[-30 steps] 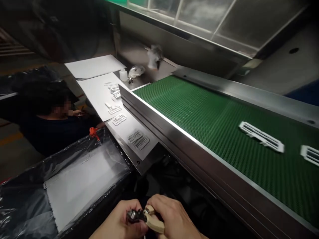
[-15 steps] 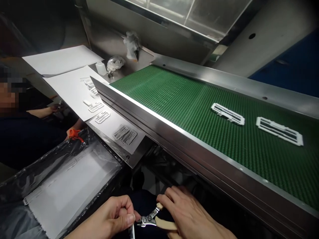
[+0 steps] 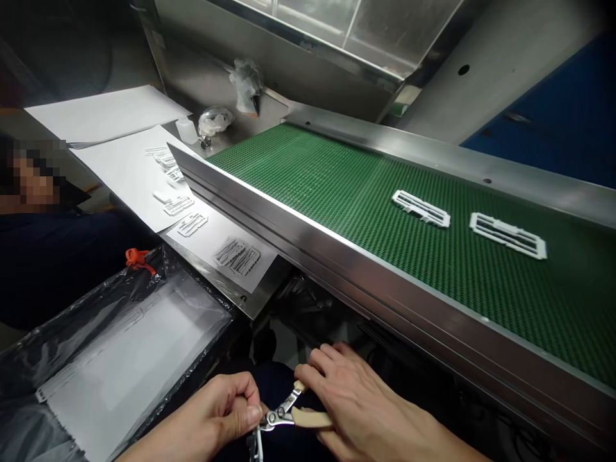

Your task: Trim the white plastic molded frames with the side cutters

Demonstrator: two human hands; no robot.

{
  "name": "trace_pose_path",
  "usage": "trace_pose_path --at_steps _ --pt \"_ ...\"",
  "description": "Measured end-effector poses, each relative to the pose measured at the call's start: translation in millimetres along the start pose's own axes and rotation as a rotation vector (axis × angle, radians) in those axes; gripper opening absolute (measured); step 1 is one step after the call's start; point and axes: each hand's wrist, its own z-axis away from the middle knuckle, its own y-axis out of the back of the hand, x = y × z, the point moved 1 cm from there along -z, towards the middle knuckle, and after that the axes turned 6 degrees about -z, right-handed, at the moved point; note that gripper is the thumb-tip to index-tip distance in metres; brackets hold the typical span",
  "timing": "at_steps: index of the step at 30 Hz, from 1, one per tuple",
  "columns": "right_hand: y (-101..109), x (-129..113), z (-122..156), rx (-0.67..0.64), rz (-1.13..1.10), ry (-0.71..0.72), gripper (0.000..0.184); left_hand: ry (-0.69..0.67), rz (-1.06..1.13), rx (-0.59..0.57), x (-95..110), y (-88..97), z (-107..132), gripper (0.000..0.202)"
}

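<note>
Beige-handled nippers (image 3: 289,414), gripped in the right hand (image 3: 359,410) below the conveyor edge (image 3: 366,282), are best closed flush against the small part (image 3: 255,443) pinched in the left hand (image 3: 219,417).

I see only one view, from the camera on the person's head, which looks forward and down. The two hands are very near at the bottom edge, and the long green ribbed conveyor belt (image 3: 366,199) runs away to the right.
</note>
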Motion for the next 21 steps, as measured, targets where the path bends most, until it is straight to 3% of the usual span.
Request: trace_pose_path --at_steps 7,13,21 --pt "11.2 -13.1 -3.0 -0.056 0.094 -0.011 0.028 0.008 -0.046 -0.008 -0.7 -0.4 2.8 0.031" --pt "21.9 -17.9 -11.8 -0.118 0.192 0.025 0.028 -0.004 -0.076 0.0 -0.8 -1.4 4.2 0.03" --pt "22.4 -9.3 -21.1 -0.069 0.265 0.14 0.01 -0.023 -0.071 0.026 -1.4 -2.2 -0.2 0.034"
